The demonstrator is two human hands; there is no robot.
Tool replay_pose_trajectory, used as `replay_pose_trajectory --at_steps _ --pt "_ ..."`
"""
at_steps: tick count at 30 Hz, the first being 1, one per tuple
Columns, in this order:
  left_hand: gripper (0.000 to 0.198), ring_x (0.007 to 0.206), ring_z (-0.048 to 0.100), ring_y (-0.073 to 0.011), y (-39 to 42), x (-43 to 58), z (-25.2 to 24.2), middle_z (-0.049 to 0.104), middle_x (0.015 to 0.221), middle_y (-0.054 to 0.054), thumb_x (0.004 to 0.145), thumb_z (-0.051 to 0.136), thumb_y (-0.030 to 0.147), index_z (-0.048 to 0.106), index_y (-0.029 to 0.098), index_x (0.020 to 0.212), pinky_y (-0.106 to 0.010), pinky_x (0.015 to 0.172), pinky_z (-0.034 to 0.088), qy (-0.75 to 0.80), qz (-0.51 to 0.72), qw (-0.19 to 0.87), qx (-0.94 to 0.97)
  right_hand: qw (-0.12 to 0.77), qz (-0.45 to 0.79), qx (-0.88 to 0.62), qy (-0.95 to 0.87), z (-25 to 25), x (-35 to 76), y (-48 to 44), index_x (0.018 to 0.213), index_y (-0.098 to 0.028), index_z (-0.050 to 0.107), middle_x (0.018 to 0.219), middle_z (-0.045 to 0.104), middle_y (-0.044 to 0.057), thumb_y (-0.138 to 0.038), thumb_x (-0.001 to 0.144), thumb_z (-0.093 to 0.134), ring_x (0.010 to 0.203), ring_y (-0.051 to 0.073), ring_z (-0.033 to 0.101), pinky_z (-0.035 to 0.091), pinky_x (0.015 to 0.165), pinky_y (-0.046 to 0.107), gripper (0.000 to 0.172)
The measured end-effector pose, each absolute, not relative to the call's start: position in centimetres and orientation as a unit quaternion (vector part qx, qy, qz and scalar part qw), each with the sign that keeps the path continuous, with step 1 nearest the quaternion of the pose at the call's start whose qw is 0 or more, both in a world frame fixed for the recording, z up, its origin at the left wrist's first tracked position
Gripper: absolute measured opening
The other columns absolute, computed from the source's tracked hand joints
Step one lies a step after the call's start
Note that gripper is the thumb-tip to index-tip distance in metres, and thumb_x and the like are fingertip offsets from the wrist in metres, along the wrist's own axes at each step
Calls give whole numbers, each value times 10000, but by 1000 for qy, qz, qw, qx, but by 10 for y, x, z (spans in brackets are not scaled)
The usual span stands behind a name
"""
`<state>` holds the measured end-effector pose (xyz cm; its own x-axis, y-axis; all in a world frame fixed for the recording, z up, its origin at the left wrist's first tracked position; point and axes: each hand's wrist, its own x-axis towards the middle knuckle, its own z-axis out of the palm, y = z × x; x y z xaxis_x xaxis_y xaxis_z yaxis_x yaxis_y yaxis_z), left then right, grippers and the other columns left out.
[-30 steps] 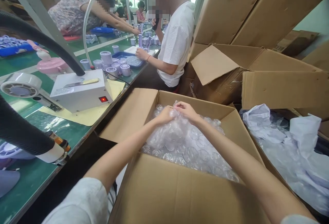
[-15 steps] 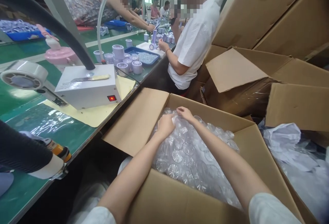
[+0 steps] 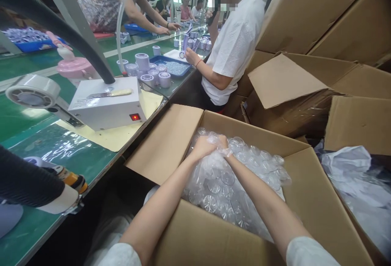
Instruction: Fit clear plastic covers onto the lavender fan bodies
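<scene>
A clear plastic bag (image 3: pixel 210 176) full of round transparent plastic parts (image 3: pixel 227 176) lies in an open cardboard box (image 3: pixel 317 192). My left hand (image 3: pixel 205 146) is closed on the gathered film at the far side of the bag. Right beside it, my right hand (image 3: pixel 223 143) is closed on the same film, with a bit of plastic bunched around its wrist. The fingertips of both hands are partly hidden by the film. More clear round parts (image 3: pixel 259 156) show to the right of my right forearm.
On the green workbench (image 3: pixel 91 143) at left stand a white machine box (image 3: pixel 106 103) with a lit red switch, a black hose (image 3: pixel 76 38), a pink pot (image 3: pixel 75 68) and several lilac cups (image 3: pixel 142 62). A co-worker in a white shirt (image 3: pixel 235 46) sits ahead. Large cartons (image 3: pixel 320 9) are stacked at right.
My right hand has moved right and down, pulling film with it. My left hand has shifted slightly right, and both now meet at the bunched plastic.
</scene>
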<state>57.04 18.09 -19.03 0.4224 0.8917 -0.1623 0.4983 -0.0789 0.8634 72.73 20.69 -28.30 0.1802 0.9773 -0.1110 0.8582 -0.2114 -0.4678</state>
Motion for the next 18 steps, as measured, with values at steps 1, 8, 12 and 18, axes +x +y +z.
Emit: replay_pose_trajectory --at_steps 1,8,12,18 --pt "217 782 645 -162 180 570 -192 681 834 -29 852 625 326 642 113 813 -283 695 517 492 198 466 708 152 191 -757 -606 -282 726 209 1135 -164 613 1160 609 72 -319 960 581 981 220 620 546 837 391 237" --pt "272 920 658 -253 171 557 -196 707 931 -89 781 635 127 636 128 1052 -333 792 506 523 196 376 740 201 192 -703 -655 -239 730 212 1104 -139 612 1110 624 76 -315 957 586 969 211 622 532 848 414 231" --pt "529 994 657 -302 172 560 -195 710 1060 -135 718 606 70 567 178 1234 -339 818 486 516 201 347 757 192 263 -606 -726 -205 736 195 888 -134 662 880 674 20 -260 908 646 827 170 645 527 809 358 129" --pt "140 860 678 -317 171 557 -194 713 823 -154 726 590 139 709 134 798 -361 765 496 537 188 334 751 207 297 -594 -719 -203 731 217 1038 -142 651 959 687 41 -319 955 582 812 165 663 550 733 317 208"
